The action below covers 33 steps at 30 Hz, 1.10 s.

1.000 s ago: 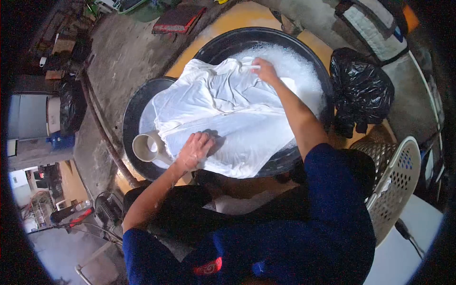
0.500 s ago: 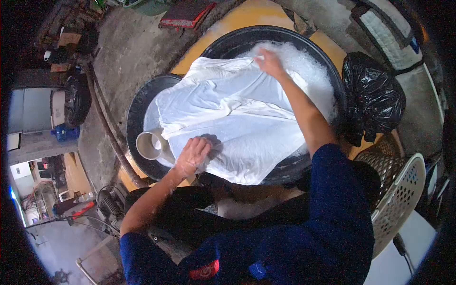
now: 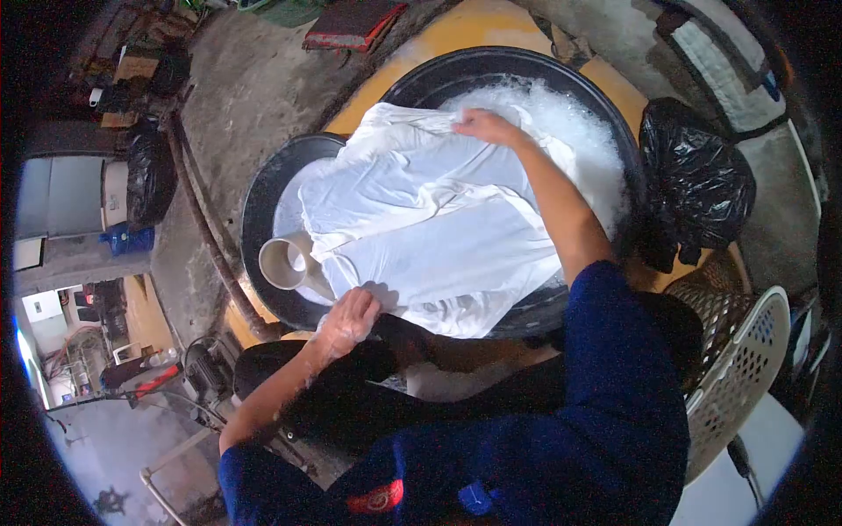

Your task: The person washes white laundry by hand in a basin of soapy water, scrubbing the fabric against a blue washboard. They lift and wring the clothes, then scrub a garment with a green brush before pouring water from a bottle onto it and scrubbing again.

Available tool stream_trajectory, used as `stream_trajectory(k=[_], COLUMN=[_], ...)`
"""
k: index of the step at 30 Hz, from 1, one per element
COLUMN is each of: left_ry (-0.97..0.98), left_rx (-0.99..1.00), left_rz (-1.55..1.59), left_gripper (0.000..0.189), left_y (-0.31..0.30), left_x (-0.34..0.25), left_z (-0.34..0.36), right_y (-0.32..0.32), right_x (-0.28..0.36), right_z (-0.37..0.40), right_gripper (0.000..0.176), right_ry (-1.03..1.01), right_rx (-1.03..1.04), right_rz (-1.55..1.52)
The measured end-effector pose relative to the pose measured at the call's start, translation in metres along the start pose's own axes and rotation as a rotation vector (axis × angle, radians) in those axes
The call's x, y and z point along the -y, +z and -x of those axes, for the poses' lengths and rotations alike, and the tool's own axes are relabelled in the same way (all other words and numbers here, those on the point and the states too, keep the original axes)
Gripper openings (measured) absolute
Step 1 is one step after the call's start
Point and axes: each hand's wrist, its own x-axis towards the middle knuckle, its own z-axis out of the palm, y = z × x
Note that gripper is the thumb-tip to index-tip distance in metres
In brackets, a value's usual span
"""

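Note:
A wet white cloth (image 3: pixel 438 210), perhaps a garment, lies spread and wrinkled across a large black tub (image 3: pixel 390 90) and a smaller black basin (image 3: pixel 254 203). My left hand (image 3: pixel 349 317) is closed on the cloth's near left edge, by the basin's front rim. At the far side, my right hand (image 3: pixel 488 125) pinches the cloth's upper edge. White suds (image 3: pixel 592 140) fill the right side of the large tub. A pale dipper (image 3: pixel 279 263) rests in the smaller basin, partly under the cloth.
A black plastic bag (image 3: pixel 697 180) stands right of the large tub. Nearer me is a white perforated basket (image 3: pixel 741 386). A long pole (image 3: pixel 206 223) lies left of the basin. A red-and-black flat object (image 3: pixel 353 24) is on the floor at the back.
My right hand has moved left along the cloth's far edge. My left hand has shifted slightly down toward me, pulling the near edge tighter between both hands.

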Motion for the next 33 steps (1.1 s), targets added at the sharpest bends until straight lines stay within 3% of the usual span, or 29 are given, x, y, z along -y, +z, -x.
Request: stream_trajectory(k=[1, 4, 7, 10, 13, 16, 19, 25, 28, 31, 32, 33], left_ry=[0.012, -0.009, -0.018, -0.063, 0.033, 0.058, 0.052, 0.023, -0.042, -0.112, -0.148, -0.109], left_rx=[-0.014, 0.007, 0.017, -0.025, 0.081, 0.126, 0.162, 0.233, 0.211, 0.140, 0.120, -0.026], left_rz=[0.039, 0.087, 0.052, 0.191, 0.015, -0.029, 0.031, 0.133, 0.101, 0.098, 0.119, 0.162], left_gripper=[0.025, 0.024, 0.022, 0.022, 0.026, 0.026, 0.026, 0.029, 0.033, 0.037, 0.038, 0.039], left_y=[0.003, 0.000, 0.000, 0.005, 0.018, 0.024, 0.031, 0.026, 0.024, 0.002, -0.005, 0.009], left_x=[0.000, -0.002, -0.008, -0.022, -0.026, -0.023, -0.024, -0.039, -0.036, -0.044, -0.053, -0.055], left_z=[0.005, 0.019, 0.023, 0.025, 0.040, 0.047, 0.051, 0.052, 0.055, 0.031, 0.019, 0.004], right_y=[-0.004, -0.010, 0.003, 0.012, 0.018, 0.016, 0.008, -0.003, -0.001, -0.032, -0.030, -0.032], right_x=[0.000, -0.009, -0.017, -0.022, -0.013, -0.002, 0.001, 0.017, 0.012, -0.002, -0.037, -0.066], right_z=[0.000, 0.000, -0.007, -0.022, -0.023, -0.028, -0.039, -0.037, -0.028, 0.042, 0.062, 0.076], right_gripper=[0.027, 0.030, 0.027, 0.022, 0.018, 0.019, 0.020, 0.018, 0.019, 0.028, 0.032, 0.037], right_ry=[0.013, -0.108, -0.133, 0.003, -0.064, 0.027, -0.045, 0.018, -0.080, 0.201, 0.314, 0.422], right_rx=[0.106, 0.104, -0.054, -0.335, -0.547, -0.635, -0.593, -0.556, -0.751, -0.780, -0.635, -0.488], right_rz=[0.037, -0.026, 0.043, 0.074, 0.141, 0.224, 0.219, 0.268, 0.299, 0.285, 0.451, 0.614])
